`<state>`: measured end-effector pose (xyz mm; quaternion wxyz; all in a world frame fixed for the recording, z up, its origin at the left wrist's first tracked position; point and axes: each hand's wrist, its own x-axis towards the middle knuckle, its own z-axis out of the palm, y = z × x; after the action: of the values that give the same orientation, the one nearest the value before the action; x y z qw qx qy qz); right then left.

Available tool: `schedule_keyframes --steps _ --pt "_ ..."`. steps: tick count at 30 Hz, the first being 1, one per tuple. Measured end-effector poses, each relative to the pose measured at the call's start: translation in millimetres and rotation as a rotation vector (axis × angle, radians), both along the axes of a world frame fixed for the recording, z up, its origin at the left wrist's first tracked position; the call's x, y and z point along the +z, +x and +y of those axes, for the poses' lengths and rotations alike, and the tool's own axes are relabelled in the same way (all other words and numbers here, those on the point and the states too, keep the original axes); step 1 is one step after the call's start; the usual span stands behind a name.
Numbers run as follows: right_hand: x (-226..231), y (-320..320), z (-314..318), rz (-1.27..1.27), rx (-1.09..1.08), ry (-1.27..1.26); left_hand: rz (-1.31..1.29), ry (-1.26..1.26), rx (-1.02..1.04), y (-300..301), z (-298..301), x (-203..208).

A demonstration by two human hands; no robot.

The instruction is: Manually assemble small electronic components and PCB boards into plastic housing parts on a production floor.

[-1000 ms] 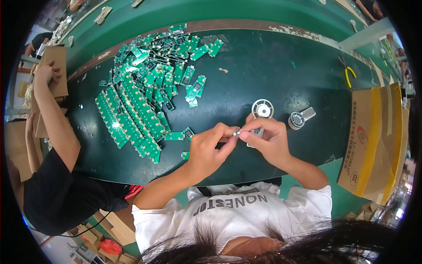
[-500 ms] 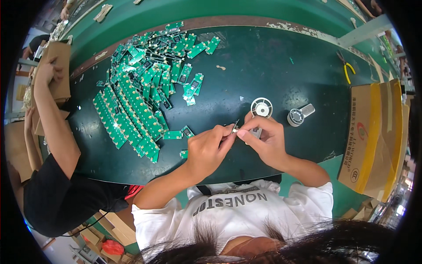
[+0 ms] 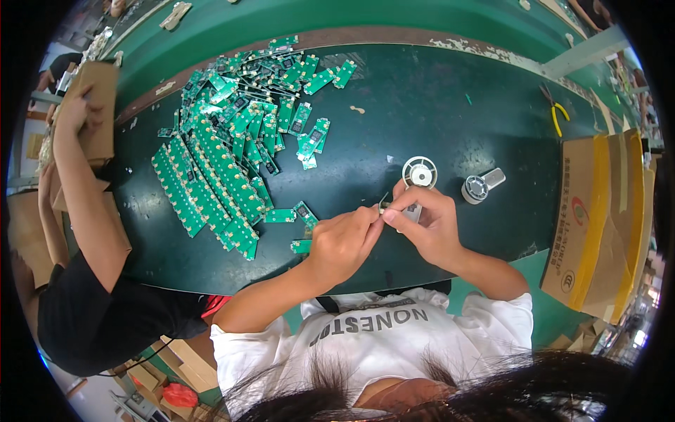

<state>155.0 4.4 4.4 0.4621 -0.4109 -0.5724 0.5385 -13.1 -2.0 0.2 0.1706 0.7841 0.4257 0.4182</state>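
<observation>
My left hand (image 3: 343,243) is closed, pinching a small green circuit board (image 3: 384,201) that shows mostly its thin edge. My right hand (image 3: 432,219) meets it there, thumb and fingertips pressed at a small pale part on the board. That same hand also holds a small handheld fan (image 3: 420,173) with a white round head, whose light grey handle partly shows between the fingers. To the right, a similar white fan with a grey handle (image 3: 482,186) lies on the table. Several green circuit boards (image 3: 280,216) lie just left of my left hand.
A large heap of green circuit boards (image 3: 232,141) covers the table's left part, some in joined strips. Yellow-handled pliers (image 3: 557,118) lie at the far right, behind a cardboard box (image 3: 598,225). At the left, a co-worker's arm (image 3: 91,190) reaches to another carton (image 3: 100,112).
My left hand has shifted slightly right, closer to the right fingertips, and the board has tilted a little with it. The right hand and fan have barely moved.
</observation>
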Motion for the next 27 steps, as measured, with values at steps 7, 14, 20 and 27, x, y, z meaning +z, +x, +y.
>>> schedule_keyframes --steps 7,14,20,27 --pt "4.8 1.8 1.4 0.091 0.074 -0.149 -0.060 -0.060 0.005 1.1 -5.4 -4.4" --pt "6.0 1.7 6.9 0.141 0.117 -0.222 -0.082 -0.024 0.008 -0.5 -2.3 -5.2" --pt "1.5 2.8 5.6 0.128 0.149 -0.283 -0.085 0.043 -0.002 -2.0 -9.4 -8.3" --pt "4.2 5.5 0.6 0.133 0.115 -0.303 -0.077 0.170 -0.021 -0.6 -9.5 -13.2"
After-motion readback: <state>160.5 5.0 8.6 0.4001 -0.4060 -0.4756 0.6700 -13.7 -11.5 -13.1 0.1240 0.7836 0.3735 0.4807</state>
